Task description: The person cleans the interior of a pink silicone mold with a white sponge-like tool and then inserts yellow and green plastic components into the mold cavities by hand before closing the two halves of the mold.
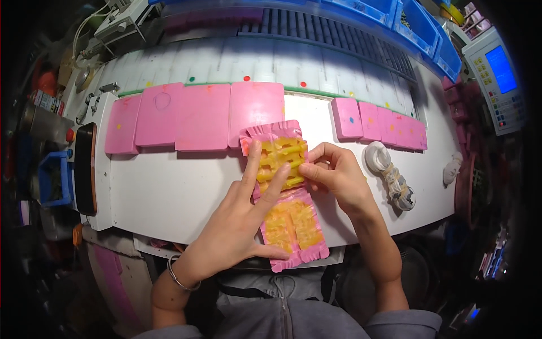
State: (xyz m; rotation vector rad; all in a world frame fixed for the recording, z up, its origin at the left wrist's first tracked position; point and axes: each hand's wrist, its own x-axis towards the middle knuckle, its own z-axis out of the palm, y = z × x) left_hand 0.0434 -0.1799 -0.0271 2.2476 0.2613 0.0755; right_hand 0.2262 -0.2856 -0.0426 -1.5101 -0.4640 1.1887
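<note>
An opened pink rubber mold (307, 251) with ruffled edges lies lengthwise in front of me, its near end reaching the table's front edge. Its two halves show yellow, patterned insides. Yellow-green strips (291, 151) stand out in the far half. My left hand (231, 226) is spread over the mold: index and middle fingers stretch across the far half, the thumb rests on the near half. At the far half's right edge, my right hand (333, 172) is closed in a pinch of thumb and index finger. What sits between those fingertips is hidden.
Pink blocks (202, 116) line the back of the white table (164, 186), with smaller pink blocks (370, 121) farther right. A white cloth-wrapped bundle (392, 176) lies right of my hand. Blue bins (418, 25) stand behind, and a control panel (497, 79) is far right.
</note>
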